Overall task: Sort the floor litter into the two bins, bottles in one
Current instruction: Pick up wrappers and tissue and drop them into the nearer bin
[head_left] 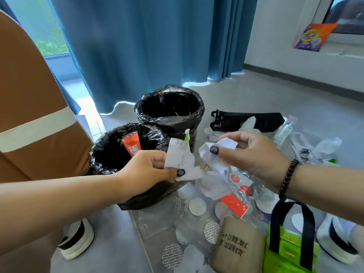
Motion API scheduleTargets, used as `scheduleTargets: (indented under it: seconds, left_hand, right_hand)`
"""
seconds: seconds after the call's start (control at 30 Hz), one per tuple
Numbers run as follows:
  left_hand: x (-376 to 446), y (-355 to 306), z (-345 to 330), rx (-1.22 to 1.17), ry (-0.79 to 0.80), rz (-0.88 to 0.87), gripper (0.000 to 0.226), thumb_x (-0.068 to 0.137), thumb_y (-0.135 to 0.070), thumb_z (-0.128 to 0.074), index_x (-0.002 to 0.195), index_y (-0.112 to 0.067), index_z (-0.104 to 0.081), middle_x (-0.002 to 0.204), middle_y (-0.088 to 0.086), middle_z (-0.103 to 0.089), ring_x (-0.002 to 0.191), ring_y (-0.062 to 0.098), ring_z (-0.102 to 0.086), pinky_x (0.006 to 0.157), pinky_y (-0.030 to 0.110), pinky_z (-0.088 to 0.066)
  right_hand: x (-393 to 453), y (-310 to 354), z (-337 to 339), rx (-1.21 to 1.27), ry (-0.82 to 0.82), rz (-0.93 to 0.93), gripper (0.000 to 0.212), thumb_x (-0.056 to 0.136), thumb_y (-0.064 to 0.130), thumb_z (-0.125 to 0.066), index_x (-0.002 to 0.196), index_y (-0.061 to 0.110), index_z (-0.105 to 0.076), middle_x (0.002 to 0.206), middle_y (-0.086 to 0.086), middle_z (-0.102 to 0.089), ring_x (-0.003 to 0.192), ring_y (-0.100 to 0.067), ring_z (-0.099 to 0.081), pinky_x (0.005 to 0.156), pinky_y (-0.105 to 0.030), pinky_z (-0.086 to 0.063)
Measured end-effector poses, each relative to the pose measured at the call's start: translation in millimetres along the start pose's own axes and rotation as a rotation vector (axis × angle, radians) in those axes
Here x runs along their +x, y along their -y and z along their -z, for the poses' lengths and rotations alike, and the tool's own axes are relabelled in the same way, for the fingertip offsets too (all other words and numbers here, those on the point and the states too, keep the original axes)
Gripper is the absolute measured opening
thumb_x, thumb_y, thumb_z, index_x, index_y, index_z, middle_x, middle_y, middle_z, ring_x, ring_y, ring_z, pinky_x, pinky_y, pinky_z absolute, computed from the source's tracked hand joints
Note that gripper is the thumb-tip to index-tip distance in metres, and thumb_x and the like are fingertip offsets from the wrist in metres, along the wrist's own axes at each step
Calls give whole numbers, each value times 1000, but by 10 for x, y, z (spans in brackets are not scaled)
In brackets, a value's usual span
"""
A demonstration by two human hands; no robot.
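Both hands raised over bins: L hand (151, 167) pinching paper scrap (180, 157), R hand (254, 152) pinching crumpled paper (216, 152).

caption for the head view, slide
Left hand and right hand each grip crumpled paper beside two black-lined bins.

Green tote bag (285, 251) cut off by bottom edge, far bin (169, 115) interior too dark, receipt (178, 156) print unreadable
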State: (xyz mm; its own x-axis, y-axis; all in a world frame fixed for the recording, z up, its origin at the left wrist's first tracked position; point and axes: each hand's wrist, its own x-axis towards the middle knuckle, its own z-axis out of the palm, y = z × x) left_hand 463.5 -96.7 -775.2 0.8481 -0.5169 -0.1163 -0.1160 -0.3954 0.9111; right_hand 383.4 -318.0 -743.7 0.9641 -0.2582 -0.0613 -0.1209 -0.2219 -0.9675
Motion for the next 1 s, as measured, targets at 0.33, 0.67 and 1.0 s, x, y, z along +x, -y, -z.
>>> scheduleTargets:
  seconds: [0.33,0.67,1.0]
  left_hand:
    - [-63,-76,-30,-555,-16,229,23,87,1,-57,81,-9,-77,89,14,-75,74,14,-73,70,22,-56]
    - [-93,-58,-11,-438,-119,259,31,91,-16,-61,64,-9,-75,74,15,-73,53,12,-63,67,26,-49]
    - [-33,44,49,-217,-369,189,21,78,-13,-76,95,-14,-65,64,10,-71,58,13,-61,65,26,-50]
  right_hand:
    - [-68,-319,-260,-475,270,-22,91,50,35,-91,131,33,-49,117,9,-57,98,-6,-64,91,-31,-54]
    - [109,-377,-474,-145,125,4,13,73,17,-79,85,20,-76,82,-16,-73,87,-41,-67,82,-51,-55]
    - [117,-182,-592,327,234,-138,61,57,5,-86,110,6,-57,102,-25,-69,99,-40,-65,97,-57,-42]
